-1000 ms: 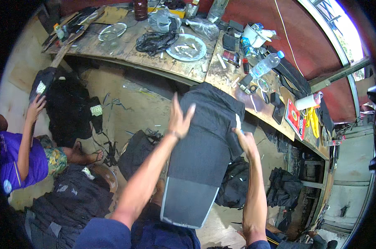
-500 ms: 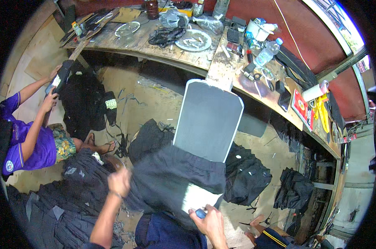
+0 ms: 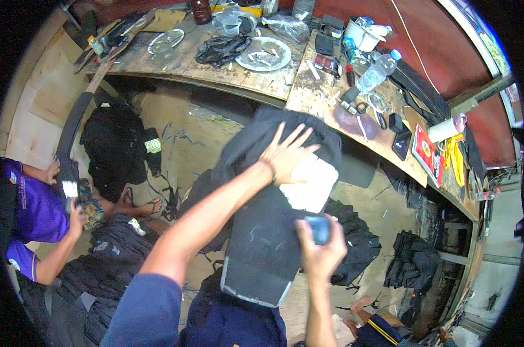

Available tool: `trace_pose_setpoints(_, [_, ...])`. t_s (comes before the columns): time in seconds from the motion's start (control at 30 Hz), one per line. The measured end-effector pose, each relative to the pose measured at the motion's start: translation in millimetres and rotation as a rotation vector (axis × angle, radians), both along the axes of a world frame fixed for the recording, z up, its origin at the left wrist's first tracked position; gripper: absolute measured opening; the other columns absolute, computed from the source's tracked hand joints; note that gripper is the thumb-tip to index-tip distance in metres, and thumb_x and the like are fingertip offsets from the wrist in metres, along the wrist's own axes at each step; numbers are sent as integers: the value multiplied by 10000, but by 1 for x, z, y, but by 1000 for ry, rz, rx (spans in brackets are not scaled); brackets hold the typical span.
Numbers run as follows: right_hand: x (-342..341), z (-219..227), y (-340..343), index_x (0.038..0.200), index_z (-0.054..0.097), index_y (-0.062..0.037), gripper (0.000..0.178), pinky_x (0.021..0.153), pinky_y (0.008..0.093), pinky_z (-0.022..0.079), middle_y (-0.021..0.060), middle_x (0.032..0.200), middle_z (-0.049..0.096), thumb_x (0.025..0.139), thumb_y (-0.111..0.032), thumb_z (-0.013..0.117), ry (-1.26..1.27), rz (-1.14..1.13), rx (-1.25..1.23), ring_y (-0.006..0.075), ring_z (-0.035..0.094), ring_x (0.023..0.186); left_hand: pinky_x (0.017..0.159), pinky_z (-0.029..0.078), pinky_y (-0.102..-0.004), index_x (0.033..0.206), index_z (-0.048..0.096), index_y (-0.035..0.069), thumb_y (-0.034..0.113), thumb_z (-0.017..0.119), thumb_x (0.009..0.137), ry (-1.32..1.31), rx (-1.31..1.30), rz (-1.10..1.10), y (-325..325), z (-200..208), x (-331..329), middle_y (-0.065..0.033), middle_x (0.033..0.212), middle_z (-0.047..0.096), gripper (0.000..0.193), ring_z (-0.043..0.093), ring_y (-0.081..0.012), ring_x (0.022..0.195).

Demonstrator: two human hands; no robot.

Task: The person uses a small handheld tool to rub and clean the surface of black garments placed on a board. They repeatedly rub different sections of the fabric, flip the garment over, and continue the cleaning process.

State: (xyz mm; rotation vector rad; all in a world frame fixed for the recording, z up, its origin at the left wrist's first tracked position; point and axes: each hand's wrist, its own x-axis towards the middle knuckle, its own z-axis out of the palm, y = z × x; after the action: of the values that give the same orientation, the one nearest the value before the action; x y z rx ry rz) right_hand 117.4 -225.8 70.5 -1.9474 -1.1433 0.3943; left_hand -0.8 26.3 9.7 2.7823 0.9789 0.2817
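Observation:
A narrow dark grey board (image 3: 256, 260) with a pale edge reaches from the wooden table toward me. Over its far part lies a black garment (image 3: 247, 136), which looks like trousers or shorts. My left hand (image 3: 288, 155) presses flat on the garment with its fingers spread. Beside that hand is a white rectangular patch (image 3: 311, 188), its material unclear. My right hand (image 3: 322, 254), to the near right of the patch, grips a small blue-grey blocky object (image 3: 318, 229), blurred and of unclear kind. It is held just above or against the board; I cannot tell which.
Along the back, a wooden table (image 3: 184, 61) holds a white plate (image 3: 265, 55), a water bottle (image 3: 377, 72) and a phone (image 3: 402, 144). Black garments (image 3: 412, 260) lie on the floor. A person in purple (image 3: 42, 205) sits at left, handling a dark strip-like piece.
The garment has moved up over the board's far part, baring its near end. My left hand has gone from the left side onto the garment. My right hand has risen slightly with the blue-grey object.

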Motion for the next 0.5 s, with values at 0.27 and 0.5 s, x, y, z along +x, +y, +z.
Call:
trace_pose_setpoints(0.27, [-43,-59,99,1118,710,-10,632,826,459,560,149,967,683,734,-430,985,-370,450,66,350,669,899,1007,470,-479,1066,777,89,978,599,773,38,-7,-332,88,-9,45,-104,1055,751,953,666,-286,1200])
trace_pose_setpoints(0.5, [-62,-43,137,1047,686,-29,522,737,477,522,141,896,604,734,-348,957,-410,453,-43,355,611,825,785,551,-485,835,827,103,1008,492,807,77,-105,-358,104,-14,52,-187,804,769,965,759,-363,818])
